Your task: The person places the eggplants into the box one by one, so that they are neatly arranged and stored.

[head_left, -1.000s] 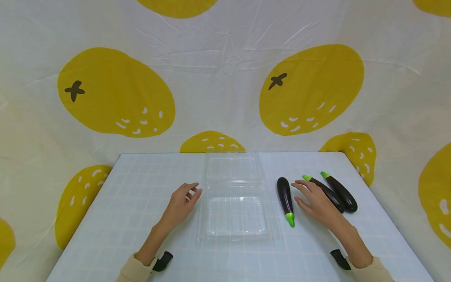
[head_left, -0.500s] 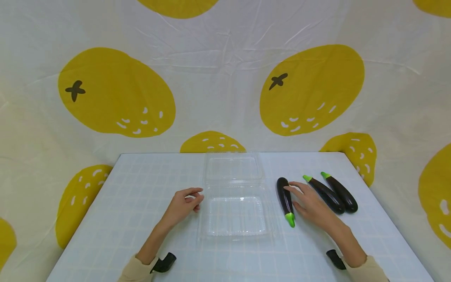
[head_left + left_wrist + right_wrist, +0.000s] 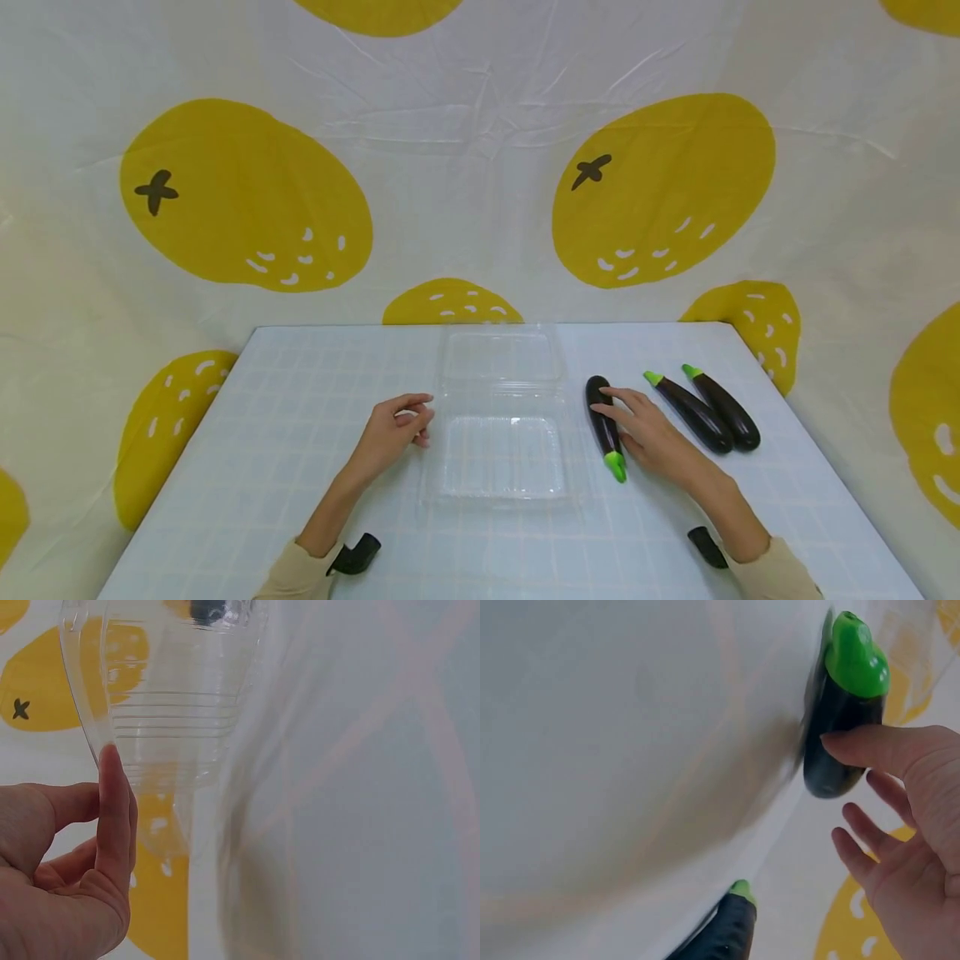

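A clear plastic clamshell box (image 3: 502, 504) lies with its lid (image 3: 498, 354) folded back, away from me. At its left side is my left hand (image 3: 390, 433), with a fingertip (image 3: 111, 761) right at the rim in the left wrist view. To the right of the box lies an eggplant (image 3: 602, 421), dark purple with a green stem end toward me. My right hand (image 3: 652, 433) holds it from the right, fingers over the top and thumb (image 3: 855, 746) against its side. In the right wrist view the other fingers are spread loosely.
Two more eggplants, one nearer (image 3: 693, 414) and one farther right (image 3: 723, 408), lie side by side beyond my right hand. A pale checked cloth covers the table (image 3: 300, 375). Behind it hangs a white curtain (image 3: 465, 192) with yellow fruit prints.
My right hand has moved left from beside the eggplant, its fingers now over it. The eggplant has shifted slightly left. My left hand has moved slightly, up to the box's side; the box has turned a little.
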`<state>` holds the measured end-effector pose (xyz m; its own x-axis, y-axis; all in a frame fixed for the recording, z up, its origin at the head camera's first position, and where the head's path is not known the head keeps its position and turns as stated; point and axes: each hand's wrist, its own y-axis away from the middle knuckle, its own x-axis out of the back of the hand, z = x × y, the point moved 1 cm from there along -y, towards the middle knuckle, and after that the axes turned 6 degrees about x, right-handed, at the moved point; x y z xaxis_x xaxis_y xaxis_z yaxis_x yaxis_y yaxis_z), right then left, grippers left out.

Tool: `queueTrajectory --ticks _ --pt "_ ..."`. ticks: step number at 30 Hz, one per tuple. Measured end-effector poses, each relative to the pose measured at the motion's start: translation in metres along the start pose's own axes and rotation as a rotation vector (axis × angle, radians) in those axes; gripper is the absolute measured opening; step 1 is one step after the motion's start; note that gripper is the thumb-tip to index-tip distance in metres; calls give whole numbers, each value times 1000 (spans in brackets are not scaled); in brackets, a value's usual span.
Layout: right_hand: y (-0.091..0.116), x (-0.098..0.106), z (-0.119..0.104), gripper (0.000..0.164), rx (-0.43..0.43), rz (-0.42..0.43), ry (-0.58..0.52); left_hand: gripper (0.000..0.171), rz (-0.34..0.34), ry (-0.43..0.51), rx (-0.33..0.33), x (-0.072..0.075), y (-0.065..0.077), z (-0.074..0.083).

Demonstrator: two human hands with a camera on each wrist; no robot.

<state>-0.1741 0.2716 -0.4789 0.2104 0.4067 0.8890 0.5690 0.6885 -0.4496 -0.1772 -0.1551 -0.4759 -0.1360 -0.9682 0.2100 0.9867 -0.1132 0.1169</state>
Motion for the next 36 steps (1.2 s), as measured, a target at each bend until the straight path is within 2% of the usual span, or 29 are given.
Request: queueTrajectory --ticks 4,14,28,36 --pt "-3 -1 0 65 25 -2 12 35 26 2 7 -1 -3 -1" --pt "-4 -9 4 59 107 21 22 35 20 48 0 -3 -8 -4" --pt "-3 -7 5 58 67 -19 43 36 40 34 21 -1 -7 -4" --pt "-1 -2 7 61 58 -13 36 34 52 47 47 -3 -7 -2"
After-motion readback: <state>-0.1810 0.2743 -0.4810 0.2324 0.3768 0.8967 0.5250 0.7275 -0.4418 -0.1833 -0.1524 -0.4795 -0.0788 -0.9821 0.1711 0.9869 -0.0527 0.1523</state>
